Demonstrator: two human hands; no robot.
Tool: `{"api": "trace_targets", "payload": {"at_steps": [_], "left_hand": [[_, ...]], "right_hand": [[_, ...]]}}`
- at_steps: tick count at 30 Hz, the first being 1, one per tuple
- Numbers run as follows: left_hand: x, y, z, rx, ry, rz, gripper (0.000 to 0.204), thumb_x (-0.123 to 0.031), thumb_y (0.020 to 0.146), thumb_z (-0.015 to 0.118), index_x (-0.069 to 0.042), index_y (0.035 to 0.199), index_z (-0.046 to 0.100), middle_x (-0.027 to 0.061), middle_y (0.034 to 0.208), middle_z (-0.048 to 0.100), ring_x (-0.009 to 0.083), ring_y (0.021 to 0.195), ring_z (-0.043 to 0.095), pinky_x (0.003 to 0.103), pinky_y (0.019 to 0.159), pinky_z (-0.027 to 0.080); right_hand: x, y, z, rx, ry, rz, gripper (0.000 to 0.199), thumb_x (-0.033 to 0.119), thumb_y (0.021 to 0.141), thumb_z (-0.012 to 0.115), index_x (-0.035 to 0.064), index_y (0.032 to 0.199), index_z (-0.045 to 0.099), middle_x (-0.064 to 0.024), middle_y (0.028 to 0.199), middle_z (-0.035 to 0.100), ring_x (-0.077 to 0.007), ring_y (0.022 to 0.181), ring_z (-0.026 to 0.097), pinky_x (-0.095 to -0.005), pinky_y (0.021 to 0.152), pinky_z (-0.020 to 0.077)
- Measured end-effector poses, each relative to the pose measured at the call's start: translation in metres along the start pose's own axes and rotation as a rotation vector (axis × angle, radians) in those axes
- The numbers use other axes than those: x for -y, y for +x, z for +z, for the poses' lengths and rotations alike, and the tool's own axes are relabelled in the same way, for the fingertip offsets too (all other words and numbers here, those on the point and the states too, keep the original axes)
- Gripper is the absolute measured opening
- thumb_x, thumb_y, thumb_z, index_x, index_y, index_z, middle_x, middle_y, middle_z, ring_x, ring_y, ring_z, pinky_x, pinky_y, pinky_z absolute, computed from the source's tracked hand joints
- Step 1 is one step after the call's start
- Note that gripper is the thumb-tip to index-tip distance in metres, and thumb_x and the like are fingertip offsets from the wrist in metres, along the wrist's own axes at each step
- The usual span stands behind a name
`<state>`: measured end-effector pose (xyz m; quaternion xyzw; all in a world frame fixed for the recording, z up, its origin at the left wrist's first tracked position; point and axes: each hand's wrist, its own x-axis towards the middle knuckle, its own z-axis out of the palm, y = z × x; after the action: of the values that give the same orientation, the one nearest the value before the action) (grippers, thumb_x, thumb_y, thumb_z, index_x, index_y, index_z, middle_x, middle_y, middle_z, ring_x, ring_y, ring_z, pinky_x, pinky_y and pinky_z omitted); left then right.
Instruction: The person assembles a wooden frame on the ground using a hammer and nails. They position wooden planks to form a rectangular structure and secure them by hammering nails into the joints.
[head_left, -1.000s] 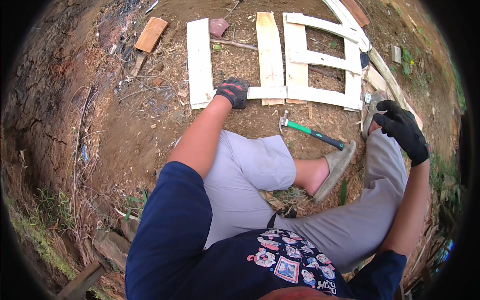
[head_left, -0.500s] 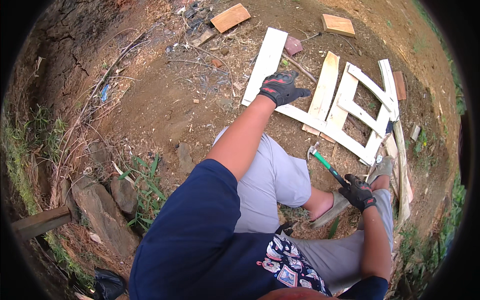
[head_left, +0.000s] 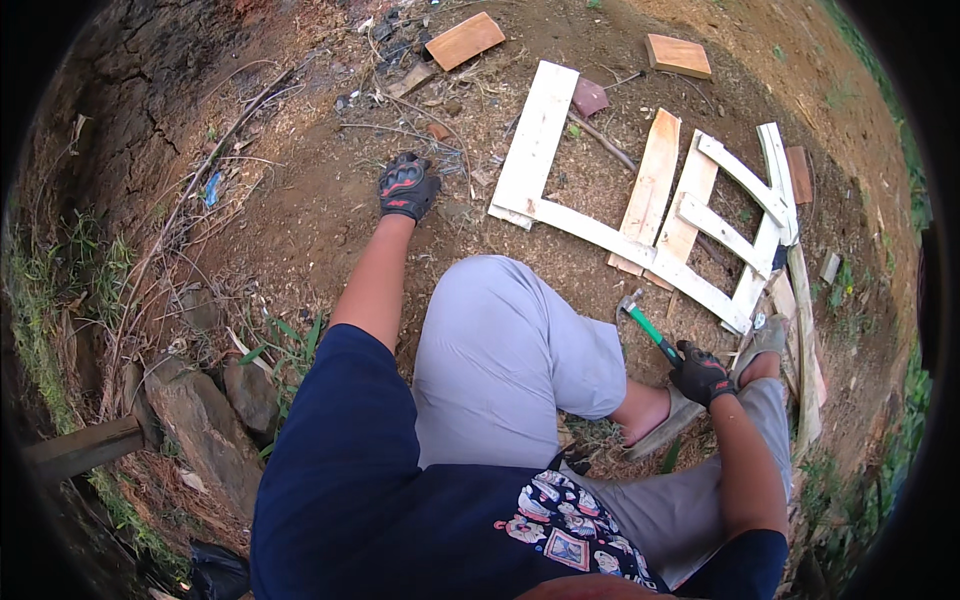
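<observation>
The right hand (head_left: 702,373), in a black glove, was closed around the dark lower handle of a hammer (head_left: 646,324); its fingertips were hidden beneath the glove's own bulk. The hammer's head pointed toward half past ten, just short of a pale board frame (head_left: 603,234), which lay on the ground toward half past eleven from that hand. At ten o'clock from the right hand, the gloved left hand (head_left: 408,187) held nothing visible above the soil (head_left: 340,235); its fingers were foreshortened, so how far they were open, or whether they touched down, could not be told. A grey shoe (head_left: 668,424) sat at seven o'clock from the right hand, its upper end covered by the foot. At the frame's four o'clock side, a small dark thing (head_left: 780,256) was mostly covered and hard to make out
</observation>
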<state>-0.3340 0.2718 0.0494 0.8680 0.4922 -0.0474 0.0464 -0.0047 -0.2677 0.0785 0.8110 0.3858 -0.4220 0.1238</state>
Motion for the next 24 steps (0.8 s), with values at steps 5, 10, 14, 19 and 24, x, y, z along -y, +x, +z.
{"api": "trace_targets", "payload": {"at_steps": [5, 10, 14, 19, 24], "left_hand": [[-0.004, 0.021, 0.029, 0.02, 0.039, -0.002, 0.042, -0.038, 0.093, 0.069, -0.019, 0.129, 0.078, 0.0165, 0.14, 0.066, 0.038, 0.127, 0.064, 0.052, 0.107, 0.051], [-0.02, 0.03, 0.044, -0.035, 0.104, 0.063, 0.04, -0.042, 0.094, 0.068, -0.021, 0.126, 0.079, 0.0158, 0.138, 0.069, 0.0352, 0.121, 0.068, 0.052, 0.106, 0.052], [-0.029, 0.027, 0.05, -0.06, 0.187, 0.11, 0.031, -0.038, 0.097, 0.064, -0.017, 0.112, 0.08, 0.0162, 0.122, 0.074, 0.0361, 0.111, 0.071, 0.051, 0.096, 0.055], [-0.033, 0.04, 0.051, -0.039, 0.262, 0.171, 0.033, -0.04, 0.095, 0.067, -0.011, 0.102, 0.081, 0.0192, 0.105, 0.077, 0.0375, 0.099, 0.074, 0.052, 0.088, 0.057], [-0.021, 0.029, 0.049, -0.175, 0.23, 0.15, 0.035, -0.026, 0.103, 0.05, -0.009, 0.094, 0.08, 0.0187, 0.095, 0.077, 0.0377, 0.093, 0.075, 0.051, 0.085, 0.057]], "right_hand": [[0.018, 0.001, -0.013, 0.165, -0.041, -0.096, 0.052, 0.035, 0.093, 0.067, 0.0075, 0.136, 0.057, -0.0262, 0.125, 0.071, -0.0449, 0.118, 0.068, -0.0542, 0.1, 0.0531], [0.011, 0.004, -0.009, 0.162, -0.026, -0.088, 0.045, 0.032, 0.093, 0.061, 0.0078, 0.131, 0.06, -0.0241, 0.126, 0.071, -0.0435, 0.119, 0.068, -0.0538, 0.102, 0.0525], [0.016, -0.003, -0.02, 0.182, -0.015, -0.045, 0.04, 0.027, 0.094, 0.058, 0.0077, 0.129, 0.061, -0.0236, 0.125, 0.072, -0.0427, 0.118, 0.069, -0.0531, 0.102, 0.0529], [0.009, -0.004, -0.018, 0.157, -0.033, -0.034, 0.035, 0.023, 0.097, 0.053, 0.0084, 0.127, 0.064, -0.0237, 0.122, 0.073, -0.0417, 0.115, 0.071, -0.0531, 0.099, 0.0549], [0.007, 0.004, -0.014, 0.063, -0.078, -0.078, 0.036, 0.021, 0.099, 0.05, 0.0066, 0.127, 0.066, -0.0239, 0.121, 0.074, -0.0422, 0.113, 0.072, -0.0543, 0.098, 0.056]]}}
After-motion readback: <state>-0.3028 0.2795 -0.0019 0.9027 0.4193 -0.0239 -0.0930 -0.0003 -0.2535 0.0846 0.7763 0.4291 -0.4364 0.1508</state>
